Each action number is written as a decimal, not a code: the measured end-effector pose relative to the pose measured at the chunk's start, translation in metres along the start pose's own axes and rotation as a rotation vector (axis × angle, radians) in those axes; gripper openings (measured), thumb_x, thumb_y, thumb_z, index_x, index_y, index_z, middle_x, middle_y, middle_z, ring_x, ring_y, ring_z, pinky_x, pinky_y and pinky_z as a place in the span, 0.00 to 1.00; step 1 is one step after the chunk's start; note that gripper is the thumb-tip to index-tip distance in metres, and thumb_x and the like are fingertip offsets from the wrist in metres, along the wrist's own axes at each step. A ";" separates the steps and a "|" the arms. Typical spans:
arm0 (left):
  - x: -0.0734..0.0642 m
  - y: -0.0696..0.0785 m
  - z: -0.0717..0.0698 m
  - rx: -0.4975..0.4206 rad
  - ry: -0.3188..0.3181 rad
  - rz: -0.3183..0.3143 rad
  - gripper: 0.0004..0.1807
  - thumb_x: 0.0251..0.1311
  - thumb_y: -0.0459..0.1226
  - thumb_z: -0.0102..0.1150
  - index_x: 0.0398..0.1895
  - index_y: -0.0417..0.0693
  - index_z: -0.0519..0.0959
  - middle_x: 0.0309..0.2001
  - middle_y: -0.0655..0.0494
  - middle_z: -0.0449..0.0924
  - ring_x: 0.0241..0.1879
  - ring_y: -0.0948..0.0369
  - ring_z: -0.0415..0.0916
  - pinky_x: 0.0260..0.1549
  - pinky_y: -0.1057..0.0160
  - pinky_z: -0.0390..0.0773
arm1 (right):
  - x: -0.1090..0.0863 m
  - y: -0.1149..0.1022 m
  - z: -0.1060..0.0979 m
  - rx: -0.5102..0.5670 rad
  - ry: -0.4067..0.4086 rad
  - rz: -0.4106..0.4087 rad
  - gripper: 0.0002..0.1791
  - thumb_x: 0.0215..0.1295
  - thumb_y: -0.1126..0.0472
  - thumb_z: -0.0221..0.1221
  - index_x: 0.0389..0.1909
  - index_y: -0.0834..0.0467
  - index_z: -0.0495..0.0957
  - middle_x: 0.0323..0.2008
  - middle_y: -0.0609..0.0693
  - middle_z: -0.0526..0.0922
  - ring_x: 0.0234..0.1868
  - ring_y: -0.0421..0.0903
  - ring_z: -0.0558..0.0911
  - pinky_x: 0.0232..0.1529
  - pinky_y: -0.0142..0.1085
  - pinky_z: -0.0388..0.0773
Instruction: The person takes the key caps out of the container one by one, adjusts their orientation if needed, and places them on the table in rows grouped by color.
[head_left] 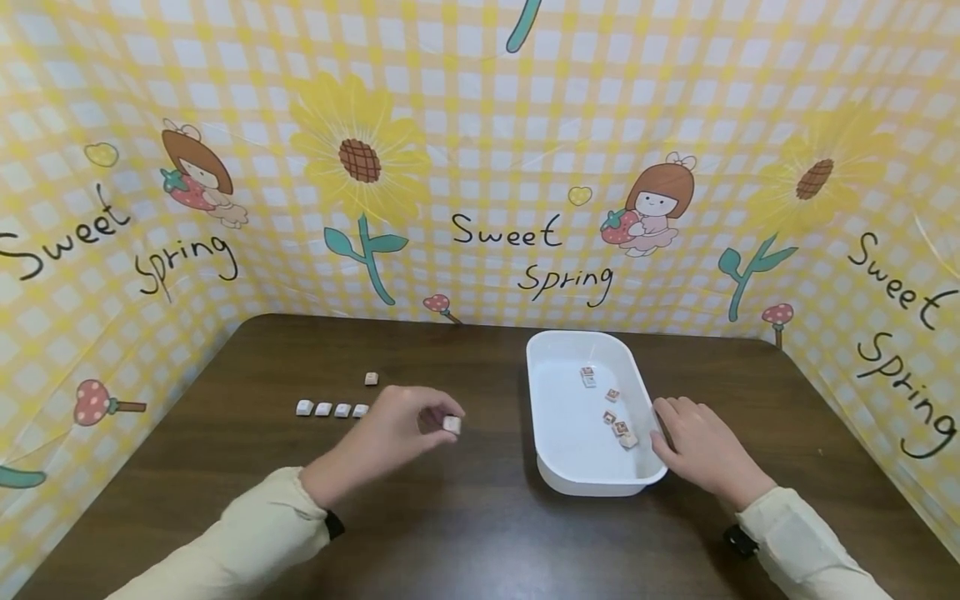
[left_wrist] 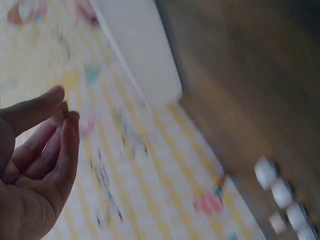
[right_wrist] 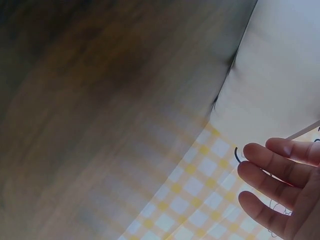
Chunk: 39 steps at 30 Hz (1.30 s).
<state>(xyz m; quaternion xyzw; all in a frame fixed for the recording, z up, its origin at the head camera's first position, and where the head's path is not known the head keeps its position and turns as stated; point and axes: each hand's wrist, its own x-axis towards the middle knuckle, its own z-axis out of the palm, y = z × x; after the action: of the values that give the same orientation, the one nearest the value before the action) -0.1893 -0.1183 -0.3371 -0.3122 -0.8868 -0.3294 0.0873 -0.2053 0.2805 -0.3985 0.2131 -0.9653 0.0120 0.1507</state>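
My left hand (head_left: 397, 425) pinches a small pale keycap (head_left: 452, 424) between thumb and fingertips, above the table left of the tray. In the left wrist view, the fingers mostly hide that keycap (left_wrist: 64, 107). A row of several white keycaps (head_left: 323, 409) lies left of this hand, and one beige keycap (head_left: 371, 378) sits just behind the row. My right hand (head_left: 701, 442) is at the right rim of a white tray (head_left: 588, 487), its fingers loosely extended and the thumb by the edge. Inside the tray, several brown-and-white keycaps (head_left: 612, 395) lie scattered toward its right side.
A dark wooden table (head_left: 465, 533) bears everything. Yellow checked cloth (head_left: 480, 108) with printed flowers and figures stands along the back and both sides. The tray's raised walls stand between the two hands.
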 end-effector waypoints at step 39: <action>0.020 -0.197 -0.043 0.134 -0.159 -0.442 0.06 0.49 0.30 0.66 0.32 0.38 0.85 0.31 0.47 0.85 0.31 0.59 0.78 0.32 0.60 0.78 | 0.001 0.000 0.001 0.009 0.000 0.001 0.18 0.58 0.57 0.55 0.44 0.67 0.75 0.36 0.57 0.81 0.34 0.50 0.77 0.39 0.48 0.76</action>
<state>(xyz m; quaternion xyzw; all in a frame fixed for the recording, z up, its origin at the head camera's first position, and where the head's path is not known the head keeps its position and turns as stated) -0.3281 -0.2518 -0.4013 -0.1290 -0.9575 -0.2553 -0.0367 -0.2065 0.2805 -0.3988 0.2134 -0.9653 0.0165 0.1499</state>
